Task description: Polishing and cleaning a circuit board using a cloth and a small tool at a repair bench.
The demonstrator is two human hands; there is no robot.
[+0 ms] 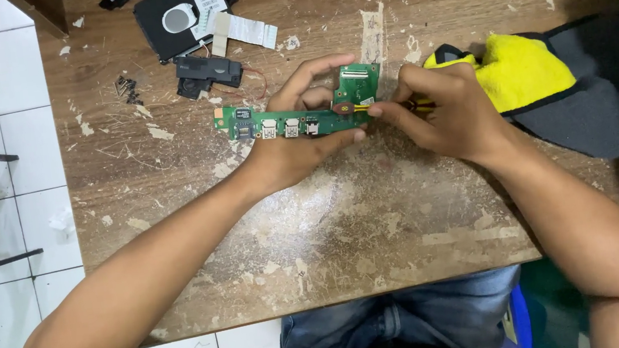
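Note:
A long green circuit board [272,129] with several ports along it is held above the worn wooden table [331,218]. My left hand [297,140] grips it from beneath, fingers curled over the raised right end of the board [355,86]. My right hand [447,110] pinches a small thing with yellow and red wires [356,107] at the board's right end; what exactly it holds is partly hidden by the fingers.
A black drive-like part [180,17] with a white ribbon cable [244,28] lies at the back. A small black speaker module [206,72] and several loose screws [127,88] sit near it. A yellow and grey cloth [542,82] lies at right. White tiled floor at left.

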